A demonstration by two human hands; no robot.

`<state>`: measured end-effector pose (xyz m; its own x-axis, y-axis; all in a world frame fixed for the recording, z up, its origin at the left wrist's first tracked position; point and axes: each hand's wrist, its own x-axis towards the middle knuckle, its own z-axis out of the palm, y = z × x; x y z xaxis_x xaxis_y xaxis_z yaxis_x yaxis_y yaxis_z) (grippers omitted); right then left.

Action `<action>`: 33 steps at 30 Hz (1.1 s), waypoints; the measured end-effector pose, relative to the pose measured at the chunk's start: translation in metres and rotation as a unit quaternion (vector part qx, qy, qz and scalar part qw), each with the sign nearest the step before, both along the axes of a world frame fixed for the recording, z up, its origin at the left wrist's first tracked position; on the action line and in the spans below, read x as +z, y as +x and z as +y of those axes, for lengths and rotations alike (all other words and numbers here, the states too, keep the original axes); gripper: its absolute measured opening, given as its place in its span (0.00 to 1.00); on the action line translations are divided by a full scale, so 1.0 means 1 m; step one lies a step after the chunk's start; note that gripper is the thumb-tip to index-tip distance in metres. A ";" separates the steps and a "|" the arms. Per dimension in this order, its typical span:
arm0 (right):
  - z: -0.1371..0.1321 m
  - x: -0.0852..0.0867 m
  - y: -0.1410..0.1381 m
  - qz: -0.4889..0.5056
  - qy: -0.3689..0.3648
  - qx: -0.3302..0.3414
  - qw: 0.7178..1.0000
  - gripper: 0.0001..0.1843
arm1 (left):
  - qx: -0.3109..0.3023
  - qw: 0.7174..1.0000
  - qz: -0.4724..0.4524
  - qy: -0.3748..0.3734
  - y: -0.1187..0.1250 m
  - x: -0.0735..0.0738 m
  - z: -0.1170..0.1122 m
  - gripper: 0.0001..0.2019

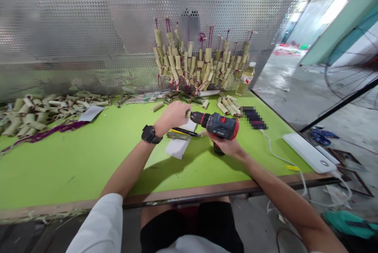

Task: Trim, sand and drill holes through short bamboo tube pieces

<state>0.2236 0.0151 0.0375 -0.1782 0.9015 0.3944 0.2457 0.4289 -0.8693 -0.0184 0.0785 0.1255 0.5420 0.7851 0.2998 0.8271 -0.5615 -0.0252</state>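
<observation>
My right hand grips a cordless drill, dark blue with red parts, by its handle. The drill lies level above the table, its black chuck pointing left. My left hand, with a black watch on the wrist, is closed at the front of the chuck. Between its fingers the end of a short bamboo tube shows; the rest of it is hidden. Below the hands lie a black-and-yellow pen-like tool and a piece of white paper.
Strung bamboo tubes hang against a perforated metal panel. Cut tubes are heaped at left beside purple cords. An oil bottle, a phone and a white power bank with a cable stand or lie at right.
</observation>
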 end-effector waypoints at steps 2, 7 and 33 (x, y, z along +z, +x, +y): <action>-0.003 0.005 -0.004 -0.011 -0.014 -0.002 1.000 0.16 | 0.010 1.000 -0.006 -0.011 -0.001 -0.003 0.002 0.09; -0.009 0.008 -0.008 -0.014 -0.025 -0.022 0.999 0.16 | 0.045 0.999 -0.012 -0.008 0.000 -0.006 0.002 0.11; 0.008 0.004 0.011 -0.083 -0.021 0.024 0.996 0.12 | 0.093 0.991 0.084 0.042 0.002 -0.015 -0.006 0.20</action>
<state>0.2350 0.0227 0.0417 -0.2805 0.9057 0.3179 0.3680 0.4074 -0.8359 -0.0163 0.0725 0.1106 0.4376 0.8522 0.2867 0.8965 -0.3892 -0.2116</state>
